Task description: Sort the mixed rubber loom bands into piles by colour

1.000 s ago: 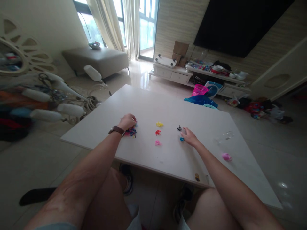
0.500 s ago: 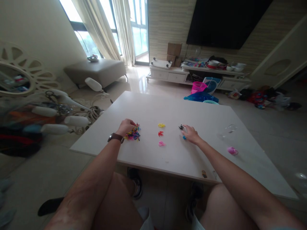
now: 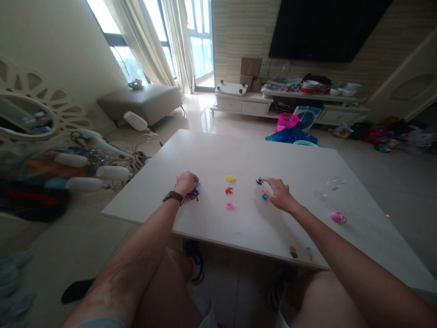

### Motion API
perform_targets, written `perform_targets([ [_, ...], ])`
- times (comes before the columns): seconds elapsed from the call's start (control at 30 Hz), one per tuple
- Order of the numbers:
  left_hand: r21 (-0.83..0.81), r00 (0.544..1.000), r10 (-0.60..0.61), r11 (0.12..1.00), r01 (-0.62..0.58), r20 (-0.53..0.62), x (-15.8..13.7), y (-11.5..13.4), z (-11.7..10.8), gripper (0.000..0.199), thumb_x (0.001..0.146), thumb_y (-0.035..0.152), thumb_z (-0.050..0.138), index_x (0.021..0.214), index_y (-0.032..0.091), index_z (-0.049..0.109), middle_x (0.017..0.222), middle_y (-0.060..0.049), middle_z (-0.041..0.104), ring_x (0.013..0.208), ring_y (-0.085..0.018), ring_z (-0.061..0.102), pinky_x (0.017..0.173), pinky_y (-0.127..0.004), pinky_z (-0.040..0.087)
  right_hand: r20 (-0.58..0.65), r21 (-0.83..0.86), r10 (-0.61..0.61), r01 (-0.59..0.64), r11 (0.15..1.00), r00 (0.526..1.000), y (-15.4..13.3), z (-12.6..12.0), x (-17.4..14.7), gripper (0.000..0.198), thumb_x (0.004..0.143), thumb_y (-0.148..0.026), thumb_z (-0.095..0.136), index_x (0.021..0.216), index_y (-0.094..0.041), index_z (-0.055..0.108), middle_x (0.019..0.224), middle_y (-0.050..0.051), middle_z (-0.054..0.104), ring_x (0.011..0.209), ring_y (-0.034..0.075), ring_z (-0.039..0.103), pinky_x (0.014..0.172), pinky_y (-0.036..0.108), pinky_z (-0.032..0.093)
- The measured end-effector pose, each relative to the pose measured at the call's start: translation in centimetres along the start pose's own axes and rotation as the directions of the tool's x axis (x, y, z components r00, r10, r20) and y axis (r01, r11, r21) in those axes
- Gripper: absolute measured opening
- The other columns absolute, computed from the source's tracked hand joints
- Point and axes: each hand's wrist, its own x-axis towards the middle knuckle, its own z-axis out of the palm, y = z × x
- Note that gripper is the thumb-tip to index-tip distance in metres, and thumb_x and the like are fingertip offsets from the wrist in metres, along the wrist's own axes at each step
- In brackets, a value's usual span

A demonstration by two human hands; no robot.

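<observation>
My left hand (image 3: 187, 182) is over a pile of mixed small coloured pieces (image 3: 193, 196) on the white table (image 3: 208, 150). Its fingers are bent down into the pile, and whatever lies between them is hidden. My right hand (image 3: 278, 193) has thumb and forefinger spread, with nothing visible between them. Its forefinger is beside a little black heap (image 3: 259, 181), its thumb close to a small blue heap (image 3: 264, 197). Between the hands lie yellow (image 3: 230, 178), red (image 3: 229, 191) and pink (image 3: 231, 206) heaps in a column. The pieces are too small to name.
A pink-purple object (image 3: 337, 217) and a clear plastic item (image 3: 336, 183) lie on the table's right side. A small brown item (image 3: 293, 251) is near the front edge. Lamp arms with white shades (image 3: 112, 172) stand left of the table, a pink basket (image 3: 287, 122) beyond it.
My left hand has turned and moved over the mixed pile, covering more of it. My right hand has drawn slightly back from the black heap, its fingers wider apart.
</observation>
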Motion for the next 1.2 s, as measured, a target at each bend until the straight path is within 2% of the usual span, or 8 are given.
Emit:
perform_targets([
  [0.27, 0.026, 1.000, -0.002, 1.000, 0.001, 0.029, 0.0, 0.6, -0.5, 0.021, 0.079, 0.018, 0.061, 0.089, 0.024, 0.080, 0.115, -0.011, 0.066, 0.115, -0.032, 0.058, 0.097, -0.047, 0.049, -0.004, 0.022, -0.036, 0.036, 0.999, 0.999, -0.6, -0.4, -0.6, 0.043, 0.094, -0.040, 0.048, 0.135, -0.028, 0.057, 0.145, 0.010, 0.058, 0.129, 0.035, 0.048, 0.095, 0.057, 0.041],
  [0.4, 0.004, 1.000, -0.007, 1.000, 0.007, -0.020, 0.3, 0.8, -1.2, 0.017, 0.078, 0.020, 0.065, 0.086, 0.025, 0.079, 0.116, -0.011, 0.066, 0.118, -0.034, 0.055, 0.092, -0.044, 0.050, 0.015, 0.013, -0.068, 0.067, 0.998, 0.998, -1.0, -0.7, -1.0, 0.041, 0.094, -0.038, 0.049, 0.133, -0.028, 0.058, 0.145, 0.010, 0.058, 0.129, 0.034, 0.048, 0.094, 0.055, 0.042],
  [0.57, -0.215, 0.987, 0.157, 0.963, -0.161, -0.038, -0.8, 3.3, -2.0, 0.017, 0.084, 0.024, 0.059, 0.090, 0.020, 0.075, 0.091, -0.007, 0.073, 0.089, -0.023, 0.065, 0.077, -0.031, 0.049, 0.071, 0.039, -0.101, 0.098, 0.994, 0.992, -1.7, -0.8, -1.4, 0.038, 0.094, -0.036, 0.051, 0.130, -0.026, 0.060, 0.144, 0.012, 0.058, 0.130, 0.033, 0.047, 0.095, 0.056, 0.040],
  [0.63, -0.319, 0.948, 0.318, 0.897, -0.307, -0.019, -1.9, 5.3, -1.8, 0.016, 0.084, 0.023, 0.058, 0.088, 0.018, 0.072, 0.083, -0.005, 0.072, 0.077, -0.019, 0.064, 0.072, -0.029, 0.047, 0.095, 0.060, -0.145, 0.139, 0.988, 0.985, -2.3, -0.8, -1.6, 0.035, 0.093, -0.035, 0.053, 0.126, -0.026, 0.062, 0.143, 0.012, 0.059, 0.130, 0.033, 0.046, 0.095, 0.055, 0.040],
  [0.7, -0.386, 0.879, 0.477, 0.809, -0.443, -0.009, -3.3, 7.5, -1.4, 0.014, 0.084, 0.022, 0.058, 0.084, 0.017, 0.071, 0.081, -0.004, 0.073, 0.075, -0.017, 0.063, 0.072, -0.028, 0.047, 0.128, 0.083, -0.225, 0.215, 0.973, 0.966, -3.2, -0.8, -2.0, 0.032, 0.093, -0.035, 0.055, 0.123, -0.026, 0.065, 0.142, 0.012, 0.059, 0.131, 0.032, 0.046, 0.096, 0.055, 0.039],
  [0.77, -0.431, 0.829, 0.559, 0.746, -0.508, -0.010, -4.6, 9.6, -0.9, 0.014, 0.084, 0.022, 0.058, 0.082, 0.017, 0.071, 0.079, -0.004, 0.073, 0.073, -0.017, 0.062, 0.071, -0.028, 0.047, 0.164, 0.105, -0.311, 0.297, 0.949, 0.936, -4.3, -0.9, -2.4, 0.031, 0.094, -0.035, 0.056, 0.122, -0.025, 0.066, 0.142, 0.013, 0.060, 0.131, 0.033, 0.046, 0.098, 0.055, 0.039],
  [0.93, -0.526, 0.760, 0.650, 0.652, -0.546, 0.017, -6.4, 13.3, -0.2, 0.012, 0.083, 0.019, 0.060, 0.080, 0.018, 0.072, 0.073, -0.003, 0.071, 0.069, -0.015, 0.062, 0.068, -0.027, 0.046, 0.212, 0.138, -0.439, 0.417, 0.898, 0.873, -6.6, -1.2, -3.6, 0.034, 0.093, -0.031, 0.058, 0.125, -0.023, 0.065, 0.141, 0.014, 0.059, 0.131, 0.032, 0.047, 0.100, 0.055, 0.038],
  [1.2, -0.518, 0.730, 0.684, 0.622, -0.587, -0.005, -6.8, 15.4, 0.0, 0.014, 0.083, 0.017, 0.060, 0.080, 0.017, 0.073, 0.072, -0.004, 0.072, 0.068, -0.015, 0.061, 0.068, -0.027, 0.044, 0.218, 0.143, -0.401, 0.377, 0.915, 0.890, -6.1, -1.4, -3.4, 0.032, 0.095, -0.029, 0.058, 0.125, -0.023, 0.064, 0.129, 0.012, 0.065, 0.122, 0.030, 0.054, 0.099, 0.050, 0.041],
])
